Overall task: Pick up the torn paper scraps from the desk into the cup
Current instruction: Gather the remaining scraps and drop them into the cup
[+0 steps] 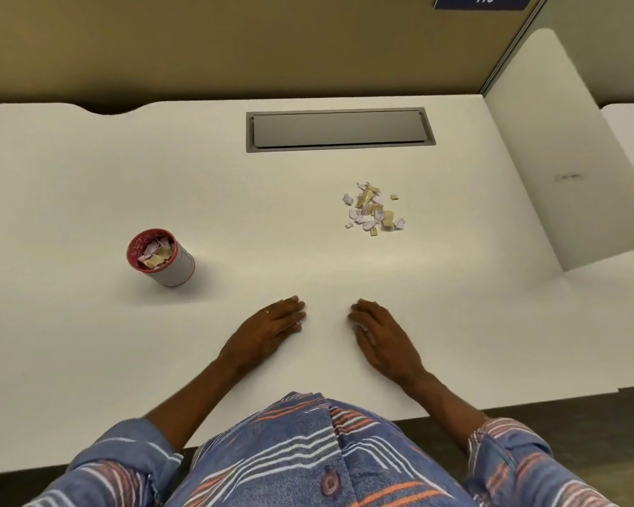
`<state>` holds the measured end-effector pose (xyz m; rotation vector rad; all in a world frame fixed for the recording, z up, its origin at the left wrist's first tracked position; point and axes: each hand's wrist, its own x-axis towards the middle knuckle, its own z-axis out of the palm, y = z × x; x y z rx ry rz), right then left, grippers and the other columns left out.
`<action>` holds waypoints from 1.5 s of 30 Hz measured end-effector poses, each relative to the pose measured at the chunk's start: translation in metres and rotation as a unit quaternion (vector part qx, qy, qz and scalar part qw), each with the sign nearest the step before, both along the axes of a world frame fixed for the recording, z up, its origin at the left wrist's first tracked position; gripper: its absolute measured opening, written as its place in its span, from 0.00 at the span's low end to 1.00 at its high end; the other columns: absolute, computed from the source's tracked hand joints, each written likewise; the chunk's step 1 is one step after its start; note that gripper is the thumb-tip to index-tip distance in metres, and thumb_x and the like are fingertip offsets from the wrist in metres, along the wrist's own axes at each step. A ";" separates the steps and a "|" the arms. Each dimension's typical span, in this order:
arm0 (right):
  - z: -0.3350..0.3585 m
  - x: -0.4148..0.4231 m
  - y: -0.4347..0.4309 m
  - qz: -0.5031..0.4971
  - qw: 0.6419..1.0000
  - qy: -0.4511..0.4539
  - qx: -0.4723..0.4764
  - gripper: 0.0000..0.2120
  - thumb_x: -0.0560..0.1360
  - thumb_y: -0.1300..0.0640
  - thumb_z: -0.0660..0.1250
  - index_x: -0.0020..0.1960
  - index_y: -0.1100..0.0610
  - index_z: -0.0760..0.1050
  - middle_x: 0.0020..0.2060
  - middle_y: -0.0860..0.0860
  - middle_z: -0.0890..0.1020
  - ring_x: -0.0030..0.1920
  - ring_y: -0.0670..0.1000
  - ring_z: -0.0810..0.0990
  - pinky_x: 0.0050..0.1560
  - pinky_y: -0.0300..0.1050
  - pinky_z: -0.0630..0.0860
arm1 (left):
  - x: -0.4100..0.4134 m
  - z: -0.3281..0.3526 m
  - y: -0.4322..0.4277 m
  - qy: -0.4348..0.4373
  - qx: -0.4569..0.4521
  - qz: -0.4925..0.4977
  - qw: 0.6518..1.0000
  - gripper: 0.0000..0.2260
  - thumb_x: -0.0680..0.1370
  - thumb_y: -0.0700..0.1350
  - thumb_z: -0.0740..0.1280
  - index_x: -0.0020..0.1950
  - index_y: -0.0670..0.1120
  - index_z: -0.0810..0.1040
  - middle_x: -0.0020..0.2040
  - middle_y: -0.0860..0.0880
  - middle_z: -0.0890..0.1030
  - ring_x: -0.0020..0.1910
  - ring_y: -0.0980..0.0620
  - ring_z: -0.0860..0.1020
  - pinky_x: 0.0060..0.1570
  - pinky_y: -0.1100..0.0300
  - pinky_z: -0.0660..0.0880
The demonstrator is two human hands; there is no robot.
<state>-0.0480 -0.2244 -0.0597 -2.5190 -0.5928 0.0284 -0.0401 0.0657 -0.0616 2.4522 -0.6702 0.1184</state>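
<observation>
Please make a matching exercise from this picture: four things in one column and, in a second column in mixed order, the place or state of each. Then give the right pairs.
Things
1. cup
2. pile of paper scraps
3. left hand
4. grey flap

Places or states
a. set into the desk at its far side
b. lying loose, right of the middle
c. standing upright on the left, with torn paper inside
d. resting flat near the front edge, holding nothing

Pairs: 1-c, 2-b, 3-d, 4-a
</observation>
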 end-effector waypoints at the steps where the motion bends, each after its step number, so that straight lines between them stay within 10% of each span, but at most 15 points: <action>1: 0.002 -0.004 -0.002 0.015 1.000 0.009 -0.024 0.15 0.83 0.56 0.61 0.68 0.56 0.74 0.71 0.51 0.73 0.74 0.52 0.67 0.75 0.52 0.65 | -0.007 -0.001 0.000 -0.015 -0.015 0.018 1.000 0.13 0.74 0.39 0.72 0.59 0.42 0.83 0.63 0.46 0.81 0.66 0.51 0.76 0.70 0.68 0.66; 8: 0.024 -0.014 -0.009 0.093 0.968 0.127 -0.194 0.27 0.85 0.45 0.51 0.81 0.50 0.51 0.81 0.48 0.48 0.81 0.53 0.45 0.80 0.53 0.52 | -0.020 -0.004 0.006 -0.003 0.087 0.068 0.994 0.22 0.79 0.51 0.67 0.72 0.50 0.72 0.78 0.47 0.64 0.78 0.45 0.61 0.74 0.50 0.63; 15: 0.025 -0.033 -0.028 0.134 0.968 0.132 -0.164 0.42 0.75 0.75 0.49 0.81 0.46 0.40 0.80 0.47 0.37 0.80 0.50 0.36 0.70 0.40 0.64 | -0.025 -0.005 -0.004 -0.005 0.264 0.136 0.955 0.23 0.79 0.56 0.62 0.75 0.62 0.63 0.81 0.48 0.50 0.80 0.45 0.48 0.72 0.41 0.55; 22: 0.013 -0.049 -0.048 0.108 0.983 0.055 -0.138 0.32 0.78 0.70 0.62 0.79 0.55 0.59 0.79 0.52 0.59 0.79 0.52 0.57 0.75 0.42 0.62 | -0.029 -0.010 -0.007 0.071 0.095 0.114 0.986 0.17 0.79 0.42 0.68 0.68 0.51 0.77 0.74 0.44 0.70 0.74 0.42 0.66 0.68 0.48 0.72; 27: 0.016 -0.039 -0.042 0.095 0.981 0.030 -0.164 0.28 0.74 0.68 0.70 0.72 0.58 0.71 0.69 0.56 0.76 0.68 0.57 0.75 0.55 0.50 0.82 | -0.035 -0.005 0.000 0.076 0.029 0.110 0.991 0.16 0.80 0.36 0.65 0.67 0.44 0.78 0.70 0.46 0.75 0.72 0.45 0.70 0.69 0.52 0.70; 32: 0.022 -0.031 -0.027 0.052 0.981 0.031 -0.183 0.26 0.69 0.71 0.73 0.66 0.60 0.76 0.60 0.57 0.81 0.58 0.60 0.80 0.43 0.55 0.83 | -0.032 0.004 0.014 0.119 -0.042 0.140 0.982 0.14 0.80 0.37 0.64 0.65 0.42 0.78 0.63 0.45 0.77 0.64 0.48 0.76 0.67 0.54 0.71; 45: 0.024 -0.024 -0.001 -0.087 0.991 0.046 -0.087 0.14 0.71 0.68 0.71 0.54 0.56 0.81 0.48 0.52 0.83 0.50 0.55 0.80 0.49 0.45 0.76 | -0.019 0.027 0.021 0.114 -0.167 0.182 0.962 0.10 0.75 0.34 0.71 0.53 0.45 0.85 0.50 0.50 0.84 0.52 0.51 0.82 0.56 0.49 0.78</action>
